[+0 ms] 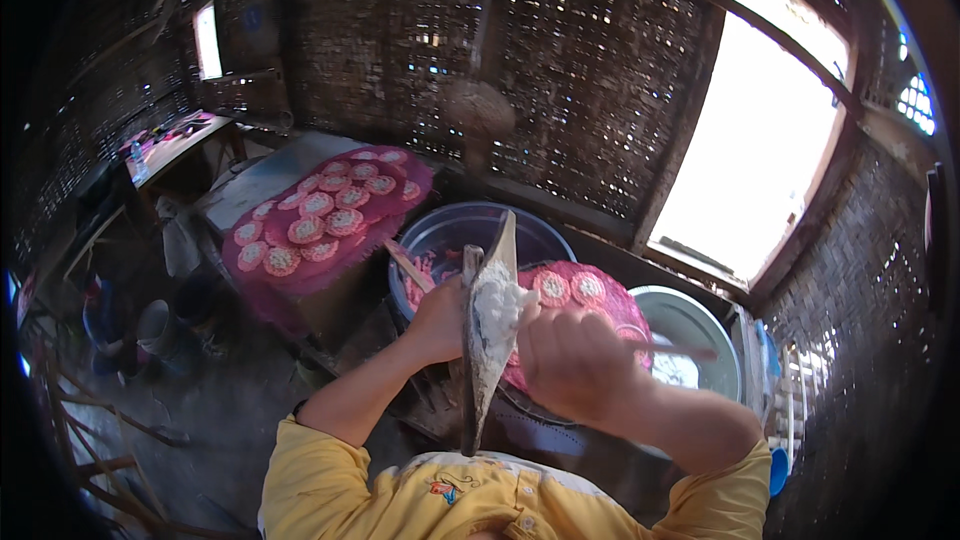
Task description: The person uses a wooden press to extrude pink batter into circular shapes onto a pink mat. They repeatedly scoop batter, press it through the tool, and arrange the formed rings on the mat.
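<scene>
- Left hand [437, 322] closed round the side of a long wooden board [486, 372], held on end in front of the worker's yellow shirt [400, 500]; perhaps to keep it steady against the other hand's pressure.
- White dough [494, 305] clings to the board's middle, between both hands, likely kept there within easy reach of the fingers.
- Right hand [575, 360] in a tight fist beside the dough, round what looks like a thin stick [680, 349] jutting out to the right. Blurred; its inner end hidden.
- Just beyond: blue tub [545, 230], pink dough [418, 275] inside its left wall; probably set close for short reaches.
- Right of the board, pink cloth [622, 308] carrying pink-and-white rounds; cannot tell what supports it.
- At that cloth's right edge, pale green tub [715, 340], white stuff inside.
- Off left, tabletop [240, 192]: purple cloth [385, 218] spills over its near edge, more rounds [315, 204] laid out flat, presumably so they don't stick together.
</scene>
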`<state>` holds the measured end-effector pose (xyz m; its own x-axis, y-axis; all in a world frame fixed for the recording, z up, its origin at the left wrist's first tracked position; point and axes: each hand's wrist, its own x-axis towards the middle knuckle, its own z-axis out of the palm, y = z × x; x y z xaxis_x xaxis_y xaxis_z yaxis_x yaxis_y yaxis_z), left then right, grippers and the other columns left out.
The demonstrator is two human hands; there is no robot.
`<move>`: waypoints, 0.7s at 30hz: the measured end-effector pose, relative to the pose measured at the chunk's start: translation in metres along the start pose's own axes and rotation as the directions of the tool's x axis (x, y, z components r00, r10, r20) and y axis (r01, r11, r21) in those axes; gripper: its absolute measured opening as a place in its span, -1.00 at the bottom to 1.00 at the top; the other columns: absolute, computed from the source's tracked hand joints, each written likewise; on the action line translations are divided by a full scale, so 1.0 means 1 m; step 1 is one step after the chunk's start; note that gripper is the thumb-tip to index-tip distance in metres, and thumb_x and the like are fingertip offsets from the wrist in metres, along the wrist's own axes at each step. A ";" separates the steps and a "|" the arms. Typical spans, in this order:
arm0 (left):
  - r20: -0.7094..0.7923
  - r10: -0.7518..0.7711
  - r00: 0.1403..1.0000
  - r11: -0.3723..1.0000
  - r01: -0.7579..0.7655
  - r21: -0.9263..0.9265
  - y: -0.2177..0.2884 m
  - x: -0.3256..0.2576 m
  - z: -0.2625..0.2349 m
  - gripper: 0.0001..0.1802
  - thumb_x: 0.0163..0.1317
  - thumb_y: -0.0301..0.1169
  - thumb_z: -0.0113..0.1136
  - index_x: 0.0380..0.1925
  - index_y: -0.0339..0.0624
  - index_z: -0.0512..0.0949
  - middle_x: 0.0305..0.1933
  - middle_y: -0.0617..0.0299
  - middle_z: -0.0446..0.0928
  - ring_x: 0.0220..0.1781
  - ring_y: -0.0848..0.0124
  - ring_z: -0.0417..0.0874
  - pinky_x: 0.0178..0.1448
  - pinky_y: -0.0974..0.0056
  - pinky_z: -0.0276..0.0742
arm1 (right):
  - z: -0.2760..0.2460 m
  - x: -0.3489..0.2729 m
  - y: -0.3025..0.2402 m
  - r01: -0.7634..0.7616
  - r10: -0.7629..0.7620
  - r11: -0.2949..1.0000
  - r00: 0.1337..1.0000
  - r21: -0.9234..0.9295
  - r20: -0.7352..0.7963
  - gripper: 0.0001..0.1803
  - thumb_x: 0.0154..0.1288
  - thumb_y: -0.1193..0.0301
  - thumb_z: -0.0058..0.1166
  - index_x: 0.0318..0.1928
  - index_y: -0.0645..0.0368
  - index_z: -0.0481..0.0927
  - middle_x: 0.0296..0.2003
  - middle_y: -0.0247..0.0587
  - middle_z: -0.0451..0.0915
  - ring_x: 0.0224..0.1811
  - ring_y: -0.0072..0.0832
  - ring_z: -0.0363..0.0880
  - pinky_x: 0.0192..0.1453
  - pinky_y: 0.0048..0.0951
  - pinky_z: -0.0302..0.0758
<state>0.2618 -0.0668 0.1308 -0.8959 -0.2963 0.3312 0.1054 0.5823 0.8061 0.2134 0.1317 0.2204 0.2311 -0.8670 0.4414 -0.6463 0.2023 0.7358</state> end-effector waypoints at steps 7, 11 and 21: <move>-0.094 0.096 0.991 0.995 -0.094 0.029 -0.052 -0.011 -0.023 -0.47 -0.06 -0.13 0.25 -0.07 -0.13 0.51 -0.08 0.04 0.54 -0.01 0.16 0.54 0.03 0.19 0.44 | -0.014 -0.004 0.028 -0.019 0.023 0.999 0.996 0.047 -0.085 -0.83 0.10 0.30 0.13 -0.31 0.06 0.52 -0.61 -0.46 0.39 -0.60 -0.63 0.36 -0.56 -0.49 0.30; -0.125 0.013 0.992 0.985 -0.035 -0.172 -0.055 -0.015 -0.028 -0.46 -0.07 -0.12 0.25 -0.09 -0.17 0.50 -0.08 0.05 0.54 -0.03 0.12 0.55 0.04 0.21 0.43 | -0.017 -0.002 0.055 -0.271 0.292 0.953 0.942 0.139 -0.168 -0.83 0.03 0.29 0.23 -0.40 0.04 0.54 -0.66 -0.45 0.32 -0.66 -0.57 0.35 -0.63 -0.49 0.23; -0.065 0.068 0.996 0.927 -0.039 0.373 -0.023 -0.026 -0.027 -0.50 -0.12 -0.09 0.27 -0.17 -0.14 0.59 -0.08 -0.12 0.48 -0.06 0.01 0.55 0.04 0.11 0.46 | 0.011 0.016 0.029 -0.046 0.086 0.925 0.992 0.377 -0.090 -0.95 0.03 0.35 0.09 -0.49 -0.03 0.51 -0.63 -0.48 0.33 -0.57 -0.56 0.42 -0.52 -0.50 0.32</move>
<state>0.2945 -0.0927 0.1168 -0.8568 -0.3040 0.4166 -0.0282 0.8341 0.5508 0.1904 0.1181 0.2427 0.2391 -0.8020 0.5474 -0.8825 0.0556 0.4670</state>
